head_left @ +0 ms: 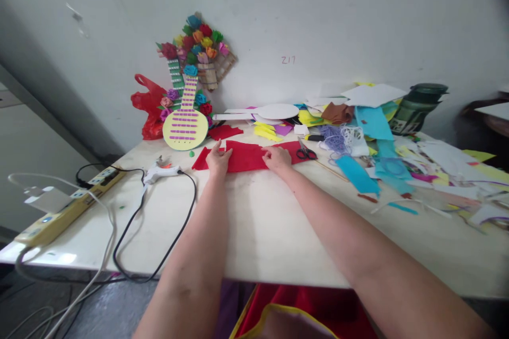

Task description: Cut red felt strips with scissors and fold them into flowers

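Observation:
A red foam sheet (246, 159) lies on the white table (254, 233), far from me. My left hand (218, 160) rests on its left part, fingers bent and pressed onto the sheet's edge. My right hand (277, 158) grips the sheet's right part with curled fingers. Both arms stretch forward across the table. Black-handled scissors (306, 152) lie just right of my right hand.
A white glue gun (161, 172) with a black cord lies left of the sheet, beside a yellow power strip (67, 206). A paper guitar with paper flowers (186, 116) leans on the wall. Coloured paper scraps (369, 132) cover the right side, near a green jar (417, 108).

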Demonstrator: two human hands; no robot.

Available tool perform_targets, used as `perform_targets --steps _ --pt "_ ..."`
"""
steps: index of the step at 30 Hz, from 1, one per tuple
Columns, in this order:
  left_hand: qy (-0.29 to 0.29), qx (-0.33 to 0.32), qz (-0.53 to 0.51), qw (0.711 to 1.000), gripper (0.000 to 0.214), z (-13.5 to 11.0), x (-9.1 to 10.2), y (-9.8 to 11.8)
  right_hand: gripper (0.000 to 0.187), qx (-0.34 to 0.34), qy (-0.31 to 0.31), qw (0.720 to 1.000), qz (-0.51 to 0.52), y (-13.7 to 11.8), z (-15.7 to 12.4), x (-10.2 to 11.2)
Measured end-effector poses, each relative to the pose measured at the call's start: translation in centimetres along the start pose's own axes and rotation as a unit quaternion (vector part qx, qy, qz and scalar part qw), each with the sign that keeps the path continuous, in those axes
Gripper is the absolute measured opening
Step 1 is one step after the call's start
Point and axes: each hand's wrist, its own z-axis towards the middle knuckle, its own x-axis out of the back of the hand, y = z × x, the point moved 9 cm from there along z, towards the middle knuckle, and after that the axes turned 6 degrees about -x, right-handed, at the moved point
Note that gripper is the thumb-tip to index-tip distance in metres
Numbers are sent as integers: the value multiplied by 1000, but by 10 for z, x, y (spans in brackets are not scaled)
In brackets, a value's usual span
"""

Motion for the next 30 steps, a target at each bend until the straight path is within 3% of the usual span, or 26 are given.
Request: perform_targets --steps 12,16,23,30 --pt "0 -35 7 999 61 -7 3 20 34 13 -25 999 14 -3 -1 -2" --pt "0 -35 0 999 63 -7 3 19 33 4 -26 999 27 -2 -2 -1" --pt "4 -47 -37 998 67 -5 1 17 33 -88 14 990 113 25 7 -2" --pt "-1 -52 -67 996 69 3 -3 1 34 -75 19 986 146 26 10 -3"
